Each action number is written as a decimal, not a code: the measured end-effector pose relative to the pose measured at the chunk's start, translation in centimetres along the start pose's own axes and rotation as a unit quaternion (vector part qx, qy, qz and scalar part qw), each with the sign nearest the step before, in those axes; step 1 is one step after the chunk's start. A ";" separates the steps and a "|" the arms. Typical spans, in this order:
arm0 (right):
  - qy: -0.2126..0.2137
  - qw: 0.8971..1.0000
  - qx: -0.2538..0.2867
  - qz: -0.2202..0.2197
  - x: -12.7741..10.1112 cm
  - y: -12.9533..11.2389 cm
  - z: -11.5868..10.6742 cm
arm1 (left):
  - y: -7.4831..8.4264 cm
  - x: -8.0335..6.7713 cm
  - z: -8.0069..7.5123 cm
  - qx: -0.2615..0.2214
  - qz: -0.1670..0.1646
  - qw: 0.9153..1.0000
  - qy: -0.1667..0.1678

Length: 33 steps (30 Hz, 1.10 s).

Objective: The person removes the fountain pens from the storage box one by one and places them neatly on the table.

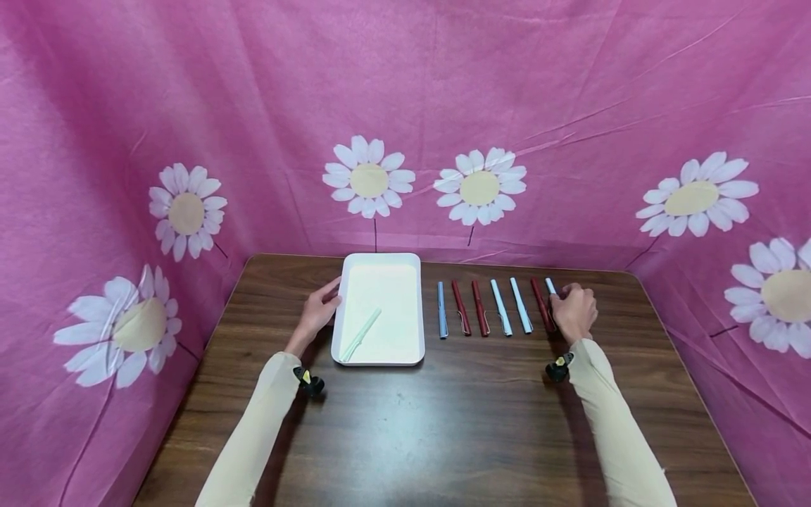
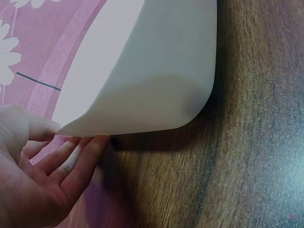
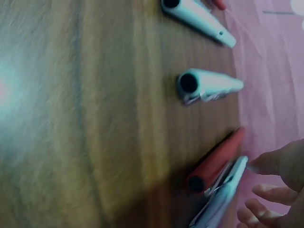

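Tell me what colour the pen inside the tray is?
Pale mint green pen, lying in the white tray; head view shows it best.

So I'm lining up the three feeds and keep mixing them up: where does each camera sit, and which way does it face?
Head: worn on the head, looking forward and down at the wooden table; shows both sleeved arms, left hand at the white tray, right hand at the row of pens.
Left wrist: beside the left hand, facing the white tray's corner; fingers touch its edge.
Right wrist: low over the table, facing along the pens; fingertips touch a light blue pen beside a red pen.
Shared: each wrist view repeats what the head view shows.
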State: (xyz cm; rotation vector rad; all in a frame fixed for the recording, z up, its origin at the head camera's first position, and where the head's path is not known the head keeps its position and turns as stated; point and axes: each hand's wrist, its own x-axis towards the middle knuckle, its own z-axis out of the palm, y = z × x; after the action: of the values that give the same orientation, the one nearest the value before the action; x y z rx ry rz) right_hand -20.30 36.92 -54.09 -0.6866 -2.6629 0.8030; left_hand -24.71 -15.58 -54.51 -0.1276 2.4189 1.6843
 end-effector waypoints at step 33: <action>0.003 0.973 0.144 -0.182 -7.3 -18.4 8.1 | 0.0 -0.1 -0.3 -0.002 -0.002 1.000 -0.016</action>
State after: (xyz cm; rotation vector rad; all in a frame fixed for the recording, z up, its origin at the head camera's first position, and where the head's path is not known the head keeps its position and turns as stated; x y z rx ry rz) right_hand -23.93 16.05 -50.93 -0.1227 -2.4820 1.0404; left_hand -24.68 -15.81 -54.38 -0.1059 2.3914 1.6765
